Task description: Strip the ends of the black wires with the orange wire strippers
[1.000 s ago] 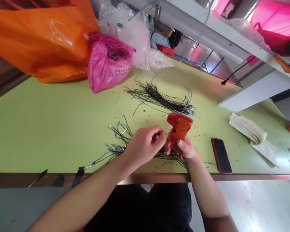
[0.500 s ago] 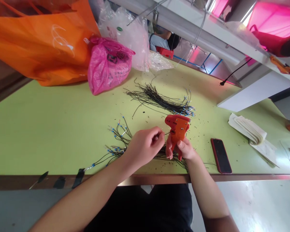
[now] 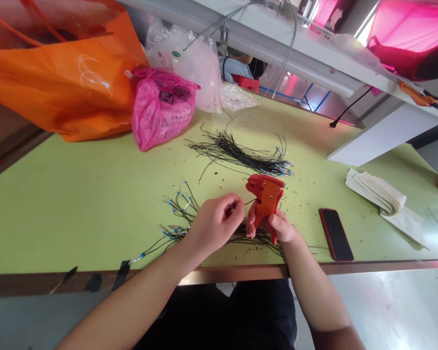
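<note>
My right hand [image 3: 277,224] is wrapped round the handles of a red and orange wire stripper [image 3: 268,194], held upright with its head towards the left. Closed in a pinch, my left hand [image 3: 221,218] grips a thin black wire [image 3: 250,201], whose short end points at the stripper's jaw. Whether the wire sits inside the jaw I cannot tell. Under both hands lies a bunch of black wires [image 3: 184,206] with blue-collared metal terminals at the left; my hands hide part of it. Farther back, a second bunch of black wires [image 3: 241,153] lies with its blue terminals to the right.
A phone [image 3: 336,235] and folded paper [image 3: 377,192] lie on the right. At the back left stand an orange bag [image 3: 91,87], a pink plastic bag [image 3: 164,109] and clear bags [image 3: 195,68]. Small black scraps dot the green tabletop [image 3: 76,204]. A person [image 3: 237,68] sits beyond.
The view has shifted slightly. The handles of the wire stripper look a little farther apart at the bottom. Both hands keep their grip.
</note>
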Demonstrator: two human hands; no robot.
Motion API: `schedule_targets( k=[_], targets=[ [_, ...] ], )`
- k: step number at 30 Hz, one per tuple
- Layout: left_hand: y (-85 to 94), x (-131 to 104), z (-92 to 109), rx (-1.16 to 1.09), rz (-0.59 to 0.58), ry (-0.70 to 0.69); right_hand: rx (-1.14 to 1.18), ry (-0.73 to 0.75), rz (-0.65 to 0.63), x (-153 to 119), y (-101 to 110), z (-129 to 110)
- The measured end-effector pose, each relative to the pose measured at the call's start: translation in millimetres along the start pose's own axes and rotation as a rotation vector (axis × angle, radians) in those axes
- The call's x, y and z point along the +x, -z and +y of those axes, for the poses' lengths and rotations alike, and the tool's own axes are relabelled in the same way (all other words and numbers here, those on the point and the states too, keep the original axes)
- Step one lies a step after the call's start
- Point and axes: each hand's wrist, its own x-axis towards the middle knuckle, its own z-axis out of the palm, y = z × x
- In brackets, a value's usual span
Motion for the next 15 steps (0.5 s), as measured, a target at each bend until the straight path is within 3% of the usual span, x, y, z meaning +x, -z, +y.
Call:
schedule_targets(
  k=[5,9,15],
  targets=[
    [0.1,0.3,-0.9,0.015,-0.004,-0.008,0.006,0.012,-0.005,1.1,0.4,0.7],
    [-1.8,0.1,-2.3,0.149,0.060,-0.071,-0.034,0.010,0.012,1.7,0.1,-1.6],
    [-4.8,-0.6,-5.6,0.453,0.192,-0.361,-0.109,-0.021,0.007,3.1,1.3,-0.5]
  ],
)
